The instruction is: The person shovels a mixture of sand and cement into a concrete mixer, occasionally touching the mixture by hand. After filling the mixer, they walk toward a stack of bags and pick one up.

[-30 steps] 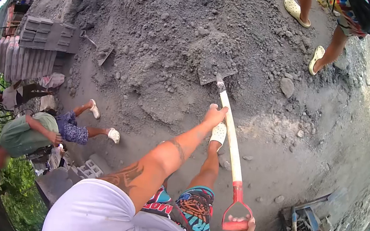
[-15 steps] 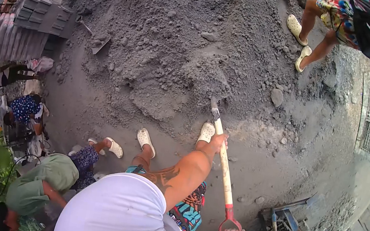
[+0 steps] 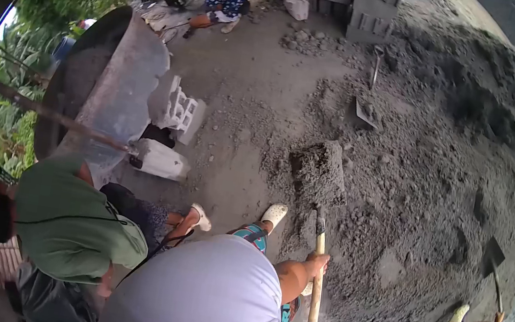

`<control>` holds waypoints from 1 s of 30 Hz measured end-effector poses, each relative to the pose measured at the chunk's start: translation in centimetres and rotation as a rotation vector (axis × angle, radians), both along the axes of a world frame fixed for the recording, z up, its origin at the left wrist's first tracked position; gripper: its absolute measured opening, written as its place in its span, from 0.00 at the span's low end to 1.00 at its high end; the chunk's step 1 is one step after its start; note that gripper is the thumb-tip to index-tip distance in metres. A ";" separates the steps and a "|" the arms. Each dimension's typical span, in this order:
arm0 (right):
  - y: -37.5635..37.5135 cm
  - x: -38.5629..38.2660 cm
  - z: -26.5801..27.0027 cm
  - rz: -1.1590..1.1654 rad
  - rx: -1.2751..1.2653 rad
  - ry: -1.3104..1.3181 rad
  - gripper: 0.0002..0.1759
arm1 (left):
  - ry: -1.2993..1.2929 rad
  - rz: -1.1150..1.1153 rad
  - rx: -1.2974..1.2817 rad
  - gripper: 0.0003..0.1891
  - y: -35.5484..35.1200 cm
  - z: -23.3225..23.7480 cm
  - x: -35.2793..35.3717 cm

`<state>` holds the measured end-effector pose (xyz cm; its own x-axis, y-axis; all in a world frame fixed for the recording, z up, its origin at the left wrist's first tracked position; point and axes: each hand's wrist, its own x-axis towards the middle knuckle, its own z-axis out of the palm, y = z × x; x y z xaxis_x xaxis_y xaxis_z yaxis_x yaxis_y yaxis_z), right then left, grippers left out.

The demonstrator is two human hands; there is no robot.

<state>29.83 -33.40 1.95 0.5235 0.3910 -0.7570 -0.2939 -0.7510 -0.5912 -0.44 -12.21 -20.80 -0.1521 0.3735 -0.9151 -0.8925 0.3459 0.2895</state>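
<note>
My left hand (image 3: pixel 317 264) is closed around the pale wooden shaft of a shovel (image 3: pixel 314 303). The shovel's red grip shows only in part at the bottom edge, and my right hand is out of view. Ahead of my left hand, a dark metal socket joins the shaft to the blade. A blocky mound of grey sand (image 3: pixel 321 172) covers the blade, so its surface is hidden. My white clog (image 3: pixel 275 213) stands on the ground left of the shaft.
A person in a green shirt (image 3: pixel 82 221) bends close on my left, near a metal drum (image 3: pixel 119 87) and hollow blocks (image 3: pixel 182 110). A second shovel (image 3: pixel 364 114) lies on the gravel pile (image 3: pixel 443 169). At lower right a person holds another shovel (image 3: pixel 493 257).
My view has swung left, bringing the drum and blocks into sight. The shovel blade now carries grey sand; earlier it was sunk in the pile. My right hand has left the view.
</note>
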 end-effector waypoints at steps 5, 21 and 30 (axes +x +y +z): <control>20.4 -16.2 -13.9 0.106 0.369 0.115 0.17 | 0.248 0.446 0.219 0.07 7.8 9.5 -31.1; 11.7 -71.6 18.7 1.849 1.299 0.332 0.16 | 0.930 0.737 0.352 0.23 -18.1 37.2 -70.1; 20.4 -37.5 11.8 1.421 1.290 0.256 0.19 | 0.559 0.761 0.731 0.14 -7.7 28.8 -50.1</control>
<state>-7.66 -12.98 13.70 -0.6886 0.6624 0.2949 -0.1124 0.3043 -0.9459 -50.49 -19.93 7.99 -0.8698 0.4193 -0.2599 -0.4844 -0.6257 0.6115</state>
